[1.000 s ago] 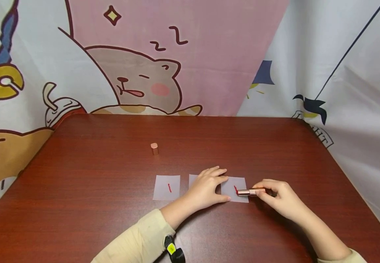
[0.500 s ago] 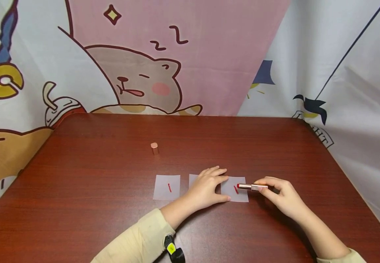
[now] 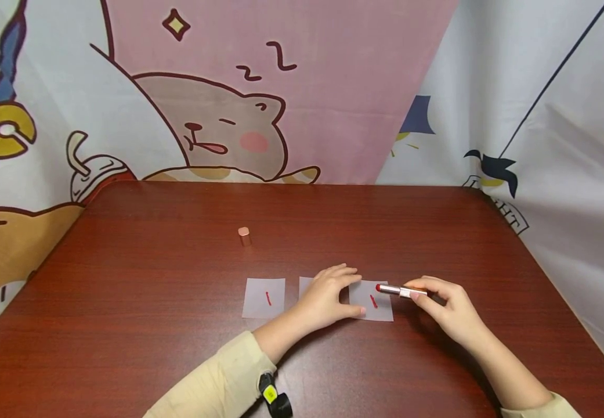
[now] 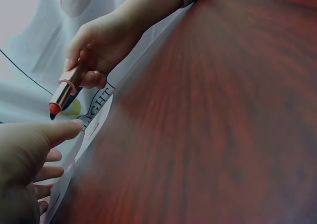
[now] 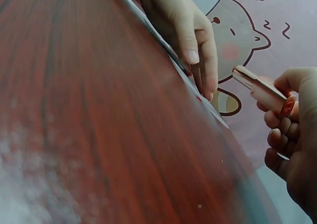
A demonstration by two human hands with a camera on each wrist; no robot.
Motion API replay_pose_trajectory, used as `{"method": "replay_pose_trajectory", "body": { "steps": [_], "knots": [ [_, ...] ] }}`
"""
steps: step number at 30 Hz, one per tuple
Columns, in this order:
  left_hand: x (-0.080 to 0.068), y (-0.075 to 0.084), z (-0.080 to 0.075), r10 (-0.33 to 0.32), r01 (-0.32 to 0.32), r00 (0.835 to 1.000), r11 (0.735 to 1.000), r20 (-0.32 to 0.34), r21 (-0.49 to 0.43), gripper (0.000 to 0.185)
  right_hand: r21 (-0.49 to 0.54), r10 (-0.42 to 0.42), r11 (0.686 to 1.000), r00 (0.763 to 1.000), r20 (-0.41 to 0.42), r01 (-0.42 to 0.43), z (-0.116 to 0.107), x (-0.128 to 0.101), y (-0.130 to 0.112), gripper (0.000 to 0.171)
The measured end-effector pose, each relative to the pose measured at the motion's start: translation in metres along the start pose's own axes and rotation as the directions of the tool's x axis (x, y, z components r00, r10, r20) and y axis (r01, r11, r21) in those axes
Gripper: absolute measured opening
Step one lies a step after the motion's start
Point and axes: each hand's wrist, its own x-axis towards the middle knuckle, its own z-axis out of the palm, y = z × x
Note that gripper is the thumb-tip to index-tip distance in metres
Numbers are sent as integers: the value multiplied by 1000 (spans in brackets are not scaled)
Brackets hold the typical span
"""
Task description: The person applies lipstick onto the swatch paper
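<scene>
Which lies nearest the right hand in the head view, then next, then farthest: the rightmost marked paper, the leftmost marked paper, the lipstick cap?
1. Rightmost paper, just left of the right hand.
2. Leftmost paper, beyond the left hand.
3. Lipstick cap, upright, far left.

Three paper squares, one lipstick, one cap, two hands.

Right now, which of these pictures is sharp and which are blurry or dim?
Head view: evenly lit and sharp, though the table edges bow. Left wrist view: dim, the left hand a close blur, the lipstick clearer. Right wrist view: near tabletop smeared, right hand soft.
</scene>
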Motion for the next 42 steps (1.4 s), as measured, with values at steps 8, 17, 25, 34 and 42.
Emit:
{"method": "replay_pose_trajectory", "body": {
  "steps": [8, 17, 25, 34, 42],
  "knots": [
    [0, -3, -4, 1, -13, 997, 990, -78, -142, 59, 50, -17, 999, 999, -40, 19, 0, 3, -3, 24],
    [2, -7, -18, -49, 14, 990, 967, -133, -256, 59, 77, -74, 994, 996, -41, 77, -1, 10, -13, 27],
    [3, -5, -35, 4, -50, 986, 962, -167, -269, 60, 133, -56, 989, 997, -53, 63, -1, 16, -23, 27],
    [5, -4, -50, 42, -109, 970, 955, -240, -275, 59, 116, -97, 987, 989, -108, 110, 2, 27, -39, 30],
    [2, 1, -62, 44, -137, 954, 944, -296, -299, 59, 117, -141, 980, 977, -162, 161, 5, 36, -54, 31]
  ]
}}
